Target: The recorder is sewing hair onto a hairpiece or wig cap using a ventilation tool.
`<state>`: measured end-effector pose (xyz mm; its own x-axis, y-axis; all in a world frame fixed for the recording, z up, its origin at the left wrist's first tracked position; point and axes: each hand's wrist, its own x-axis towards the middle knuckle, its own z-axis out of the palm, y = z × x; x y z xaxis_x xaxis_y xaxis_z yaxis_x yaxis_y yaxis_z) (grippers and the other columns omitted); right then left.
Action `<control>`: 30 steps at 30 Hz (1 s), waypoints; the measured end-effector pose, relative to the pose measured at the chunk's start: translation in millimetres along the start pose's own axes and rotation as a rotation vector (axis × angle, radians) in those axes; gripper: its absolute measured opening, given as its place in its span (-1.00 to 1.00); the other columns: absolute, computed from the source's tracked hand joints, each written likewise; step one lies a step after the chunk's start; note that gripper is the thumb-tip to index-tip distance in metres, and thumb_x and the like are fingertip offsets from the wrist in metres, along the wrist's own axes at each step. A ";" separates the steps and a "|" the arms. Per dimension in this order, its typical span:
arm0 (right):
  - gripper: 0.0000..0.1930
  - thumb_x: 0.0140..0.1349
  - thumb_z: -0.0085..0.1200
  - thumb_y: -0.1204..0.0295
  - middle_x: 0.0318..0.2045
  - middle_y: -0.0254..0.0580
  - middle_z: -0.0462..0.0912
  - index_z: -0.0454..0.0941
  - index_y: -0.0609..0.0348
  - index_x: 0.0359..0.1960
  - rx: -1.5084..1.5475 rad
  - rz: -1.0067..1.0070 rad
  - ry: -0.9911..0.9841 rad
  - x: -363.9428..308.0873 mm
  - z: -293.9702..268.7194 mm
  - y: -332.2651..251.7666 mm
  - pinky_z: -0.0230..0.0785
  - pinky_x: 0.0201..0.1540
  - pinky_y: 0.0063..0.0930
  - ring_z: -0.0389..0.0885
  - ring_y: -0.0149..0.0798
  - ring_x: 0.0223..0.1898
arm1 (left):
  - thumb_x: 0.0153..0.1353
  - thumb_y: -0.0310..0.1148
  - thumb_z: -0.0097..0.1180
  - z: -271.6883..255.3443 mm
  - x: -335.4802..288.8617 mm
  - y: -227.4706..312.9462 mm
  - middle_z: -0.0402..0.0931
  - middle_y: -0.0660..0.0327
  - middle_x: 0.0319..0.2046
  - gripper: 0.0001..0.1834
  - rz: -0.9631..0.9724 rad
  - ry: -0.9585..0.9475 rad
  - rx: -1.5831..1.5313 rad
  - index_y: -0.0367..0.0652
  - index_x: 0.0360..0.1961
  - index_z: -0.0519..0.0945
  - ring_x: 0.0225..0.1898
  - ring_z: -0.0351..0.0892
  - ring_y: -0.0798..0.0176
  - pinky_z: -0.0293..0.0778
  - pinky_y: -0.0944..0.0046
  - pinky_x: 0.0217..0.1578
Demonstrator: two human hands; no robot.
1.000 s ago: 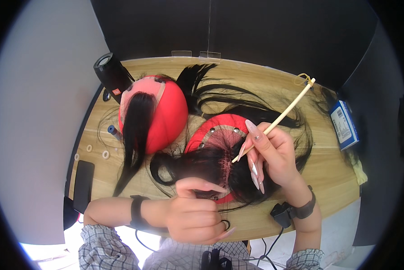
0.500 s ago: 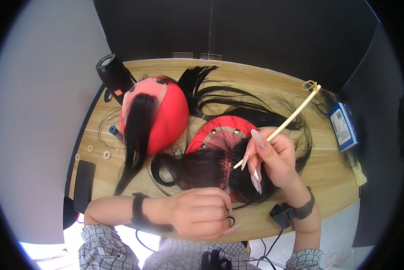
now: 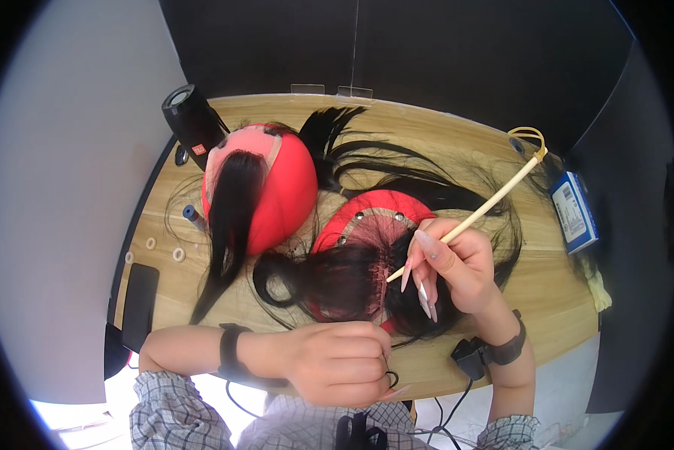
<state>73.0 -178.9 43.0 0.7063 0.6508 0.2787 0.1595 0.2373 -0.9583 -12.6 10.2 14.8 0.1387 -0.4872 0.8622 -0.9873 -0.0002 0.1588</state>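
My right hand (image 3: 457, 266) pinches a ventilating needle (image 3: 494, 196) with a pale stick handle and rubber bands at its upper end. The needle's tip points down at the parting in the mesh of a wig cap (image 3: 383, 259), stretched over a red head form (image 3: 329, 236) and fixed with pins. Long black hair (image 3: 344, 281) falls to both sides of that parting. Beside its near edge, my left hand (image 3: 337, 364) is closed, fingers curled under; a small black loop, seemingly hair, shows at the fingertips. Whether the tip has caught a hair is too small to tell.
A second red head form (image 3: 288, 195) with a partly haired cap stands at left. Behind are a black cylindrical speaker (image 3: 194, 124) and loose hair bundles (image 3: 397, 169). A blue-and-white box (image 3: 575, 214) lies right; a dark phone-like slab (image 3: 140, 307) and small rings (image 3: 179, 255) lie left.
The view has shifted slightly. My right hand has tipped the needle a little, its banded end now farther right, the tip still at the parting. My left hand stays closed in nearly the same place.
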 end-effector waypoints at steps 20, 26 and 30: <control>-0.74 0.44 -0.10 0.41 -0.55 -0.30 0.51 0.53 0.33 -0.34 -0.030 -0.032 -0.057 -0.3 -3.3 0.7 0.21 -0.64 -0.75 0.42 -0.60 -0.66 | 0.01 -0.62 0.25 1.3 0.2 1.1 0.41 0.22 -0.56 -0.87 -0.033 -0.006 -0.006 -0.28 -0.56 0.53 -0.54 0.45 0.28 0.59 0.29 -0.31; -0.76 0.43 -0.06 0.41 -0.63 -0.35 0.48 0.52 0.31 -0.36 0.054 0.002 -0.017 0.6 -5.8 6.0 0.16 -0.66 -0.75 0.37 -0.62 -0.71 | 0.01 -0.60 0.25 1.7 -3.1 -0.9 0.41 0.22 -0.56 -0.88 -0.019 0.003 0.020 -0.27 -0.55 0.53 -0.55 0.44 0.27 0.56 0.29 -0.35; -0.78 0.40 -0.01 0.41 -0.68 -0.37 0.46 0.51 0.32 -0.36 0.061 0.036 0.031 1.5 -3.6 1.3 0.18 -0.68 -0.74 0.36 -0.61 -0.74 | 0.02 -0.58 0.24 1.5 -1.8 -1.1 0.40 0.23 -0.57 -0.89 -0.022 0.006 0.037 -0.27 -0.55 0.53 -0.55 0.43 0.26 0.54 0.29 -0.36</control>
<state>76.7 -180.3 41.9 0.7322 0.6372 0.2406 0.0913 0.2583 -0.9618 -11.9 9.8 12.3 0.1611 -0.4815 0.8615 -0.9862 -0.0437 0.1600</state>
